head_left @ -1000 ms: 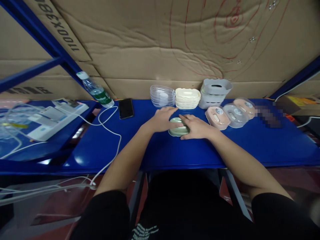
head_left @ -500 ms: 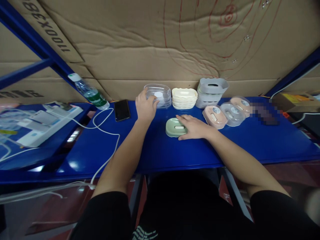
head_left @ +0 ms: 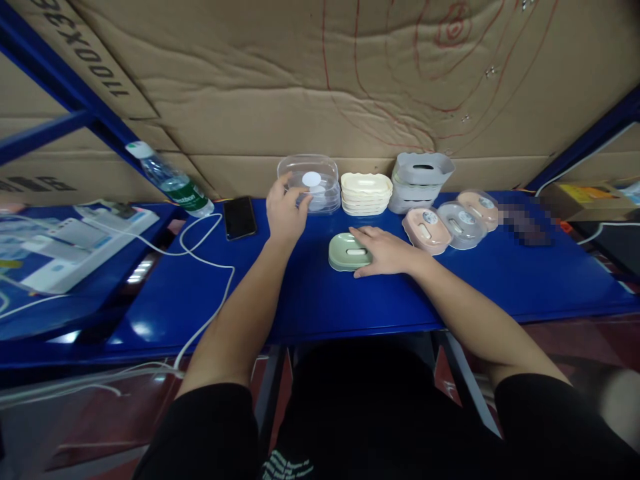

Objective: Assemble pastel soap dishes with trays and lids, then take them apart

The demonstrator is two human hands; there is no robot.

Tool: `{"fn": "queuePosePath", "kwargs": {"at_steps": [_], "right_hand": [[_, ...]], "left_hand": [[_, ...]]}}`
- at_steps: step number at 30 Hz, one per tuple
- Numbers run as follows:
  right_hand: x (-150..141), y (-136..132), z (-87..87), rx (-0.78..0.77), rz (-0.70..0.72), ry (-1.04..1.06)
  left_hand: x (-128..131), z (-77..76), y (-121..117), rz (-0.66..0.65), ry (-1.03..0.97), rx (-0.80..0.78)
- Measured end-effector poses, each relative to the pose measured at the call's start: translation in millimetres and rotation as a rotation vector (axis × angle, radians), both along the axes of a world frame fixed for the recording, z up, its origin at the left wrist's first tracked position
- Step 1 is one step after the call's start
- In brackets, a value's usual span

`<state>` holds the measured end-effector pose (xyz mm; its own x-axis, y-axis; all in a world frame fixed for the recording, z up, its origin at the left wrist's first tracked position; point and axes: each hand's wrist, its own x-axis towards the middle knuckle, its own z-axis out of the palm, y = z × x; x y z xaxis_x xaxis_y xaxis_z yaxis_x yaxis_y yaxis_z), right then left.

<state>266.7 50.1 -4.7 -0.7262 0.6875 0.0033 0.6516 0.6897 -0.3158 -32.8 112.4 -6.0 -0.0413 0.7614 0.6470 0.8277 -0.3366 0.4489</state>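
My left hand [head_left: 289,208] grips the near left edge of a clear plastic lid [head_left: 323,165], thumb and fingers around its side. The lid has a round white sticker and is raised a little above a stack of similar clear lids [head_left: 327,202]. My right hand [head_left: 385,251] holds the right side of a green soap dish [head_left: 340,251], which rests on the blue table and has a pale oval slot in its middle. Behind it stand stacked cream trays [head_left: 367,194] and stacked grey soap box bases [head_left: 417,193].
On the right lie a lidded pink soap box [head_left: 427,231], a lidded grey one [head_left: 462,227] and another pink one [head_left: 479,208]. To the left are a black phone [head_left: 240,218], a water bottle [head_left: 175,185] and a white cable [head_left: 231,283]. Cardboard [head_left: 240,87] backs the blue table [head_left: 320,307].
My left hand has raised the top clear lid off the stack, tilting it slightly. The right hand stays on the green soap dish. The whole view has shifted slightly.
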Motion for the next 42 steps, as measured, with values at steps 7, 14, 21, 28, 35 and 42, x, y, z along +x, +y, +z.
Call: {"fn": "queuePosePath", "kwargs": {"at_steps": [7, 14, 21, 28, 35, 42], "right_hand": [[0.2, -2.9, 20.0, 0.095, -0.053, 0.418], [-4.4, -16.2, 33.2, 0.222, -0.138, 0.461], [1.5, -4.8, 19.4, 0.269, -0.181, 0.631], [-1.6, -4.5, 15.5, 0.115, -0.181, 0.286], [-3.0, -4.7, 12.3, 0.042, -0.075, 0.207], [6.2, -3.6, 14.4, 0.025, -0.018, 0.111]], "left_hand": [[27.9, 22.9, -51.2, -0.262, -0.104, 0.020], [73.3, 30.7, -93.8, -0.872, -0.168, -0.379], [49.7, 15.9, -59.3, -0.905, -0.469, -0.221], [5.2, -2.3, -28.4, -0.736, -0.293, -0.386], [25.9, -1.2, -53.8, -0.795, 0.137, -0.492], [32.0, 7.5, -58.3, -0.735, 0.241, -0.536]]}}
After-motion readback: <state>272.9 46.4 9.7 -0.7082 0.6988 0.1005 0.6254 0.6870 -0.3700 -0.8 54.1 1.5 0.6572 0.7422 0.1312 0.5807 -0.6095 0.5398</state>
